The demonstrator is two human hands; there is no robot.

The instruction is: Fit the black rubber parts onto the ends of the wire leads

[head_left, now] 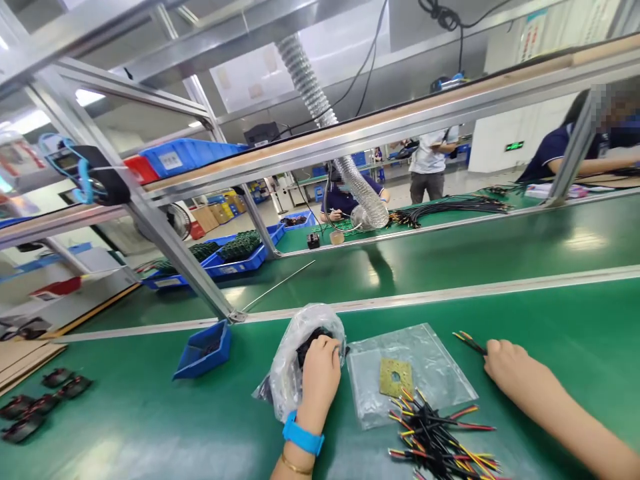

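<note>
My left hand (323,370), with a blue band on its wrist, is at the mouth of a clear plastic bag (285,383) that holds small black parts (313,340). Its fingers are curled together, and what they hold, if anything, is hidden. On the right, my right hand (507,363) is closed around a short black cable (473,343), whose bare coloured wire ends point left. Between the hands lies a flat zip bag (415,347) with a square yellowish board (396,377) on it. A pile of similar short cables (435,433) overlaps the bag's near edge.
A small blue bin (203,353) stands left of the plastic bag. Several black parts (45,400) lie at far left near cardboard sheets (25,363). A metal frame post (175,220) and shelf rise over the bench. A ribbed duct (310,80) hangs beyond; people work across from me.
</note>
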